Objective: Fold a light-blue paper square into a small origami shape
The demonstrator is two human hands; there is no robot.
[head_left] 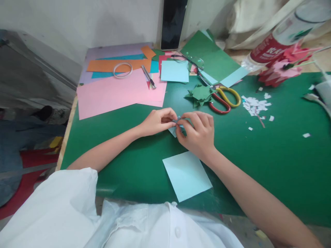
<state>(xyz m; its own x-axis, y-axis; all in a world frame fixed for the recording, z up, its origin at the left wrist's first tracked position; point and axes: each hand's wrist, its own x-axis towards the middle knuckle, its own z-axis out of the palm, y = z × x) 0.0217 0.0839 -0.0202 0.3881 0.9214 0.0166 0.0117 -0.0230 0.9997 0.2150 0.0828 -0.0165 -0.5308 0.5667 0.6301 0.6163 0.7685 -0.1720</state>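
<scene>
A small folded piece of light blue paper (pixel 173 131) is pinched between both hands, a little above or on the green table. My left hand (pixel 158 121) grips its left side with thumb and index finger. On the other side, my right hand (pixel 198 132) closes its fingertips on the paper and hides much of it. Below the hands lies a flat square of light blue paper (pixel 187 176). Just beyond them, a green folded paper piece (pixel 200 94) rests beside scissors (pixel 224 100) with one red and one yellow handle.
Pink sheets (pixel 116 91), an orange strip (pixel 103 65), a tape roll (pixel 122 70) and a cutter knife (pixel 149 77) lie back left. Light blue squares (pixel 174 71) and glasses (pixel 193 62) are behind. White scraps (pixel 256 105), paper flowers (pixel 280 69) and a bottle (pixel 281 38) occupy the right.
</scene>
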